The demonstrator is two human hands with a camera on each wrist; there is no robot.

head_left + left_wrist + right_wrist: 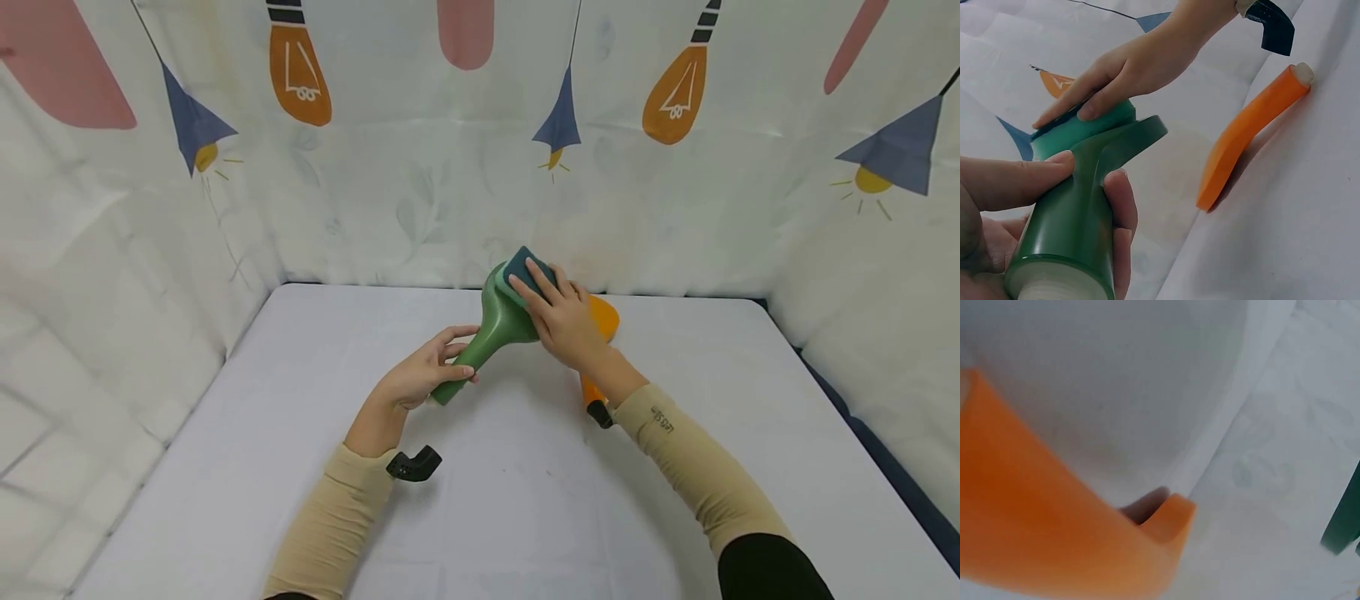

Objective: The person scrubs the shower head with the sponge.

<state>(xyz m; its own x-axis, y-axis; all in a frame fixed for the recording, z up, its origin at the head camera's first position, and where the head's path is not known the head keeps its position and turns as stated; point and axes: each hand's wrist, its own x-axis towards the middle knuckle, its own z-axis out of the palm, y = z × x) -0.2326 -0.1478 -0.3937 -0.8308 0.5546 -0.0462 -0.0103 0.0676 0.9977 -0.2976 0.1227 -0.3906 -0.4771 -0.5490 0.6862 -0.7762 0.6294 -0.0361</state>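
Observation:
My left hand [420,372] grips a green handheld shower head [491,329] by its handle, thumb on one side and fingers on the other. The left wrist view shows a pale threaded end [1057,284] at the bottom of that handle. Tilted up and away, the shower head is raised above the table. Against its round face my right hand [567,329] holds a teal sponge [1088,132] with a dark top layer; the thumb and fingers are spread over that layer. An orange handheld shower head [1241,134] lies on the table beyond, partly behind the right hand and forearm in the head view.
A white-covered table [510,517] stands against a white cloth backdrop [480,200] printed with lamps and bulbs. Black camera pieces stick out from the left wrist [415,463] and the right wrist [598,414]. The orange shower head is close beneath the right wrist.

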